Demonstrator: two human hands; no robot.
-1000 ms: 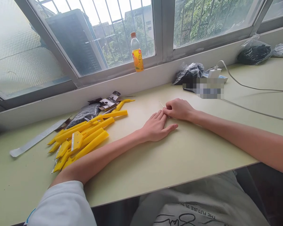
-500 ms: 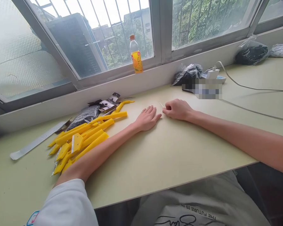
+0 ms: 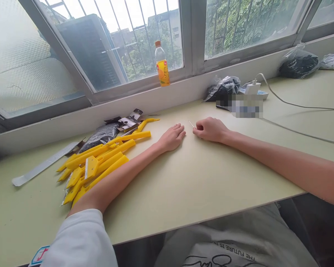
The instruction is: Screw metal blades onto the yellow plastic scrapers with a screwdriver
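My left hand (image 3: 172,137) lies palm down on the pale green table (image 3: 200,185), its fingers stretched out, with nothing seen in it. To its right, my right hand (image 3: 211,129) is closed around a thin metal rod (image 3: 191,124). Only the rod's slim tip sticks out past the fingers, so its full shape is hidden. Several yellow scrapers (image 3: 91,167) with long handles are heaped beside my left forearm, which covers part of the pile. The hands are apart from each other.
Behind the scrapers are a black plastic bag (image 3: 101,136) and printed cards (image 3: 130,118). A clear strip (image 3: 44,164) lies left. An orange drink bottle (image 3: 163,68) stands on the window sill. At the back right are bagged dark items (image 3: 225,87), a white charger (image 3: 252,88) and cables (image 3: 297,105).
My left hand has shifted slightly left, away from the right hand, and its thumb has drawn in against the fingers. My right hand keeps hold of the rod in nearly the same place.
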